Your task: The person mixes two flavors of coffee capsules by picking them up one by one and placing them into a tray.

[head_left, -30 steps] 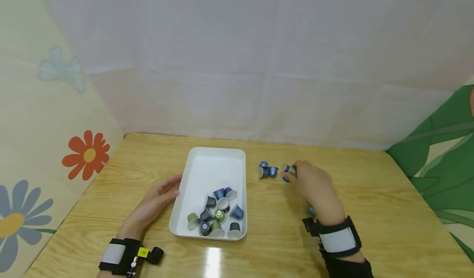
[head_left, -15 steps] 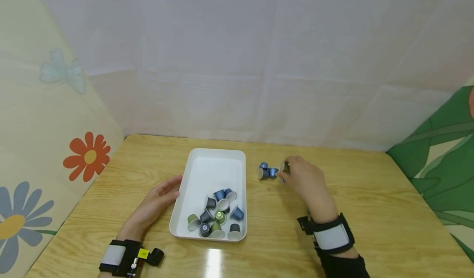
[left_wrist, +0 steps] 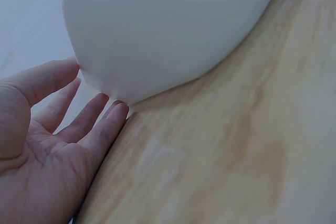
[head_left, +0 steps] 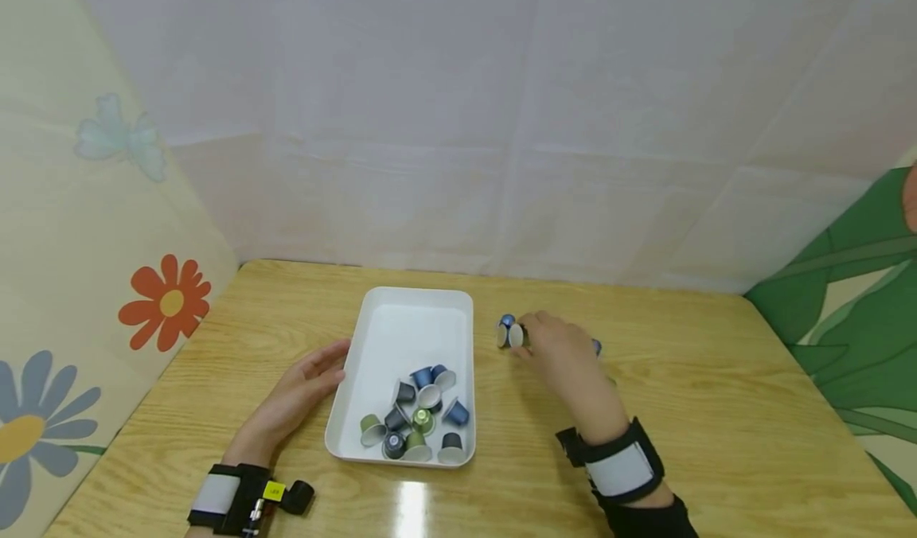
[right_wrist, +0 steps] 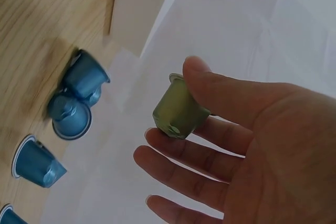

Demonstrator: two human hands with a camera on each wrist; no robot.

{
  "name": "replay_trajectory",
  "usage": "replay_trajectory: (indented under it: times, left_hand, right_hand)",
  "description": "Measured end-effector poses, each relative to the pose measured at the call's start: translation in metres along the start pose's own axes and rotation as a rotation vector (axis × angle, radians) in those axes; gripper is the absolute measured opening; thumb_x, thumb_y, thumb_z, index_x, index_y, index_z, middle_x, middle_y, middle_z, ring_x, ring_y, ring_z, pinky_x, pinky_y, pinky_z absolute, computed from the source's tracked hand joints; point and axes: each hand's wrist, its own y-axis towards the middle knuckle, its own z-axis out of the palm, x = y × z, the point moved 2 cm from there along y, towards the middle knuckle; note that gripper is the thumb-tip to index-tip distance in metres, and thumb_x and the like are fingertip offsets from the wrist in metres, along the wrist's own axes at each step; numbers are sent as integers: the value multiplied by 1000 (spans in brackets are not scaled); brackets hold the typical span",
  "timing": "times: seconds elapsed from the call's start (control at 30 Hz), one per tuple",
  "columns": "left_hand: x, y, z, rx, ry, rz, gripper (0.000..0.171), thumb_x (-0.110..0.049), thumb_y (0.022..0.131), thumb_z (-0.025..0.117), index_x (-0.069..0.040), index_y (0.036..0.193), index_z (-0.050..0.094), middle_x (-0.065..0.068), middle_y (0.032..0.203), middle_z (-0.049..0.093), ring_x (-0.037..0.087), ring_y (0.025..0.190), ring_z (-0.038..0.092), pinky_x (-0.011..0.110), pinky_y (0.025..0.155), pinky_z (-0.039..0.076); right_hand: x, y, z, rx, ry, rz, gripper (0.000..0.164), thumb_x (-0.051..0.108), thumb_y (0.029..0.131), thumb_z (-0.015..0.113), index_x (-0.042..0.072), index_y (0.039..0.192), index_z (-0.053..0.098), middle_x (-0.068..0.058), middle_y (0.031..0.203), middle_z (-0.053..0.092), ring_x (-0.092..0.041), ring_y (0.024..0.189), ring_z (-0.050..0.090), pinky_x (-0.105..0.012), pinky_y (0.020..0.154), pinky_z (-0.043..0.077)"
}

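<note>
My right hand (head_left: 569, 371) pinches a green coffee capsule (right_wrist: 177, 107) between thumb and forefinger, its other fingers spread apart. In the head view its pale lid (head_left: 517, 336) faces left, in front of a small cluster of blue capsules (head_left: 507, 321) that it partly hides. My left hand (head_left: 297, 399) lies along the left side of a white tray (head_left: 408, 327), fingertips touching its wall in the left wrist view. Several green, blue and dark capsules (head_left: 423, 420) lie jumbled in the tray's near half.
Another blue capsule (head_left: 597, 347) shows just right of my right hand. The wooden table (head_left: 716, 411) extends right and meets a pale cloth backdrop (head_left: 444, 164) behind. More blue capsules (right_wrist: 38, 162) lie on the table in the right wrist view.
My right hand has moved left with the green capsule, over to the blue cluster, uncovering a blue capsule on its right. The left hand and tray stay nearly still.
</note>
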Motion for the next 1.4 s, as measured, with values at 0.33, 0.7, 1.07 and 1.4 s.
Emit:
replay_trajectory:
  times: [0.33,0.7,1.07,1.4]
  left_hand:
    - [2,-1,-1,9,8,-1,64,-20,97,64,-2,151,35,14,156,35,29,142,33,15,99,40]
    - [2,-1,-2,7,8,8,65,-21,97,65,-1,151,35,15,156,35,29,142,34,15,99,40]
    - [3,-1,-1,10,-1,11,65,-19,97,64,-1,151,34,16,156,35,30,142,34,15,99,40]
    - [1,0,-1,3,9,3,66,-22,96,66,-2,151,35,15,156,35,29,142,34,15,99,40]
  right_hand:
    - [33,-8,-2,-25,-81,-116,41,26,80,84,4,111,69,-9,99,68,-26,85,66,-39,69,57]
    - [59,-16,-4,-42,-94,-217,39,29,81,83,8,111,70,-6,100,67,-23,92,65,-40,77,55]
    - [74,-23,2,-62,-130,-345,39,33,78,84,11,108,71,-3,101,70,-21,91,66,-38,81,55]
    - [84,-25,9,-11,-85,-389,36,30,80,84,14,109,73,-1,99,69,-20,93,65,-40,85,54]
